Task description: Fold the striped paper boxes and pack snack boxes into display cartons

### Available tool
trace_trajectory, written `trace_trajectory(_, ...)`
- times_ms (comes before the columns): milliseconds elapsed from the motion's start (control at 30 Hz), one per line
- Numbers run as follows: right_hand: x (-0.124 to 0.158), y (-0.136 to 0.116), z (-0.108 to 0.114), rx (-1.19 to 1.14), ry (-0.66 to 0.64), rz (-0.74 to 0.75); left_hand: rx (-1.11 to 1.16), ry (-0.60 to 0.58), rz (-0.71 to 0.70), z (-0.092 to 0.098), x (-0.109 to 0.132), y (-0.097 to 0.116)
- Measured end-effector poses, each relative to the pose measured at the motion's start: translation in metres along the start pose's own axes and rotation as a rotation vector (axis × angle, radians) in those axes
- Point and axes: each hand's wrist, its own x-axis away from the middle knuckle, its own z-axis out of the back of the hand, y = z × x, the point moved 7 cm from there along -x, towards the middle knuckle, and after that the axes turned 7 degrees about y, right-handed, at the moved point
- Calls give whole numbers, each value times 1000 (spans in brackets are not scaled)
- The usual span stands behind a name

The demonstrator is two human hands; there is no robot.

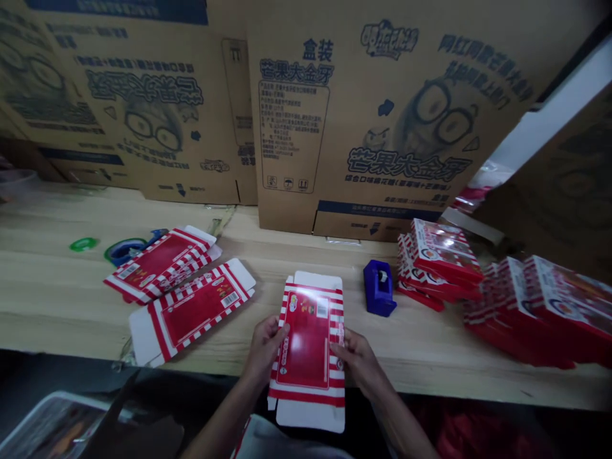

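Note:
A red box with white stripes lies before me at the table's front edge, its white end flaps sticking out at top and bottom. My left hand grips its left side, thumb on the printed face. On the opposite side my right hand holds the edge between thumb and fingers. To the left, several similar boxes lie flat and overlapping, one with its white flaps out. A blue tape dispenser stands to the right of the held box.
Stacked red boxes stand at the right, with more piles beyond them. Large cardboard cartons wall off the back. A green ring and another tape dispenser are at the left. Below the table edge sits a white-rimmed bin.

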Motion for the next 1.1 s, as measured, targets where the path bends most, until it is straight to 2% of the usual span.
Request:
trace_trajectory(100,7,15,11,-15,-16,-31,-28,-4,-79,-9,3,0)
trace_trajectory(200,8,24,23,33,-131,-94,-29,20,-202,-22,3,6)
trace_trajectory(233,6,23,29,48,-158,-88,-33,30,-228,-26,3,7)
trace_trajectory(300,-3,11,45,66,-130,1,-55,43,-259,-35,7,4)
trace_trajectory(367,-15,-7,63,69,-47,137,-92,50,-264,-43,13,-2)
trace_trajectory(433,-23,-20,73,89,-18,210,-136,52,-244,-50,22,-10)
trace_trajectory(533,-30,-26,78,152,-61,215,-154,67,-190,-56,34,-22)
trace_trajectory(667,-34,-21,86,252,-110,203,-174,66,-154,-64,40,-27)
trace_trajectory(800,-41,-21,96,286,-80,225,-293,73,-161,-69,31,-26)
trace_trajectory(1000,-56,-34,93,365,-39,329,-414,278,-173,-55,-5,-24)
trace_trajectory(1100,-64,-35,90,369,-12,326,-394,311,-218,-51,-23,-16)
